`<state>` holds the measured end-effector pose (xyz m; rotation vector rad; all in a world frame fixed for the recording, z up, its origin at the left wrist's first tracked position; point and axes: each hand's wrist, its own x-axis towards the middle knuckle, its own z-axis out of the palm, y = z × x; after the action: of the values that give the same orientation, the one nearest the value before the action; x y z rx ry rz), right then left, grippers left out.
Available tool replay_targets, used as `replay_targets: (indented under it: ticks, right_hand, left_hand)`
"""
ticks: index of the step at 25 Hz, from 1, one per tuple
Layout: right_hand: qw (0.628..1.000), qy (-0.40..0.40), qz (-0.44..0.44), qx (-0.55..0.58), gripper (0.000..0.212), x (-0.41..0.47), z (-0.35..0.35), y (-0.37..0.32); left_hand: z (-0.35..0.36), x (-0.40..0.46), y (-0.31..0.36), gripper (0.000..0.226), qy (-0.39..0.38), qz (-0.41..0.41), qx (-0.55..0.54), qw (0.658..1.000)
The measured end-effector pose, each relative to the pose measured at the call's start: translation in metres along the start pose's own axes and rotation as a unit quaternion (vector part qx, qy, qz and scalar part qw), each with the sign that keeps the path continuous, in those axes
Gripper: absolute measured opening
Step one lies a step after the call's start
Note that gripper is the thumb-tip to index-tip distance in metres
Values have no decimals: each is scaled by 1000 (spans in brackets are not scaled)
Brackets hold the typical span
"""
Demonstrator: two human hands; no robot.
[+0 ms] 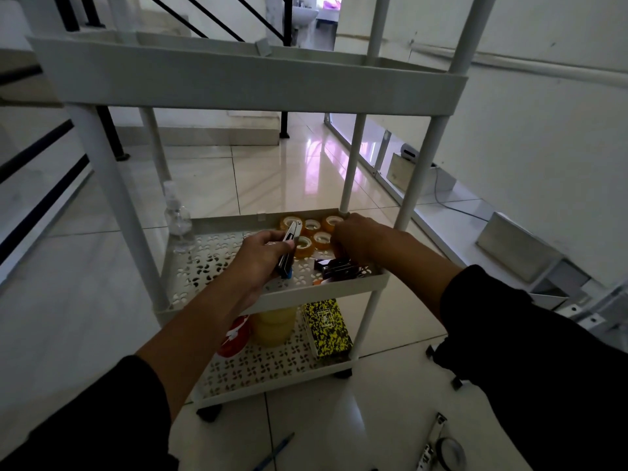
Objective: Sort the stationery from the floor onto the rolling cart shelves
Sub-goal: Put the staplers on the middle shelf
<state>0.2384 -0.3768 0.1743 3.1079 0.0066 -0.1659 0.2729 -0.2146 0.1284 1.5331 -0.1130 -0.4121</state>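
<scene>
Right now the left hand (263, 253) is wrapping its fingers around a long metal stapler (289, 248), holding it by the middle with its silver nose pointing up and away. The stapler is hovering just above the middle shelf (272, 294) of the rolling cart (238, 86). It looks rigid and fairly weighty for its size, with smooth metal sides, so a grip across the body seems safest, well away from the hinged nose.

The right hand (353, 237) is reaching down toward the shelf's far right corner, fingers curled among the small tape rolls (311, 232); whether it is pinching one I cannot tell. Those rolls are light and stiff, easiest taken by the outer rim.

On the middle shelf, a dark stapler-like item (334, 268) is lying near the front right edge, beside the rolls. Below that shelf, the bottom shelf (258, 375) is holding a red tape roll (235, 336), a stack of yellowish rolls (273, 326) and a yellow-and-black box (327, 329). A clear bottle (178, 219) is standing at the middle shelf's left edge.
</scene>
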Motion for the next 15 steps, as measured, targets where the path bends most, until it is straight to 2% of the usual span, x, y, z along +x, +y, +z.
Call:
replay_targets:
  ticks: [3,6,12,15]
  right_hand:
    - [1000,-15,12,23,35,2,-2,1]
    - [999,-22,-26,39,31,1,-7,1]
    - [996,-19,-66,58,50,-2,-2,-7]
    - [992,-40,-54,109,40,-4,-2,-5]
  left_hand:
    - [2,0,1,21,-6,0,9,1000]
    - [3,1,1,24,-5,2,10,1000]
    - [5,4,-4,21,23,9,5,1000]
    - [5,4,-3,21,25,11,-3,1000]
